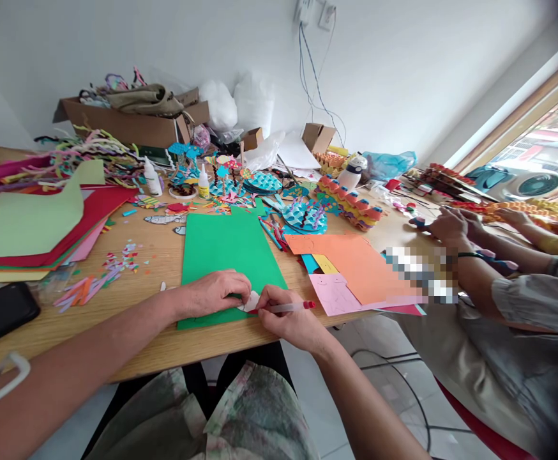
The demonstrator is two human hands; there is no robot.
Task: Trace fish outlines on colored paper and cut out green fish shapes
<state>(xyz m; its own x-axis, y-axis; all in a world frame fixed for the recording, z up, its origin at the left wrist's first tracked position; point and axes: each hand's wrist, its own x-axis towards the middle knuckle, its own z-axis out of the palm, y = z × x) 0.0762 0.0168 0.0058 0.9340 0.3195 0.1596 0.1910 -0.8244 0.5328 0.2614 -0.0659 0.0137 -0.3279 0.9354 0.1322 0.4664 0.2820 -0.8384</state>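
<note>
On the wooden table [159,263] stand two small white plastic glue bottles [153,179]. Our right hand [283,319] clamps one translucent, red-ended pen [286,307]; our left hand [219,292] touches one small white cutout [249,302], reddish along its near side, over one green rectangular paper sheet [226,246]. We cannot tell whether those fingers pinch it.

Open lane ran from right hand's [281,324] grip on pen [286,307] straight out over green sheet [228,249]. Beyond its far edge, upright bottle [203,183] stood in the way. Out and right of grip: markers [275,237], then blue disc [292,225], egg carton [350,203]. Just right: orange sheet [350,262], flat, passable above. Left hand [221,294] blocked grip's left; scraps [126,255] lay farther left.
</note>
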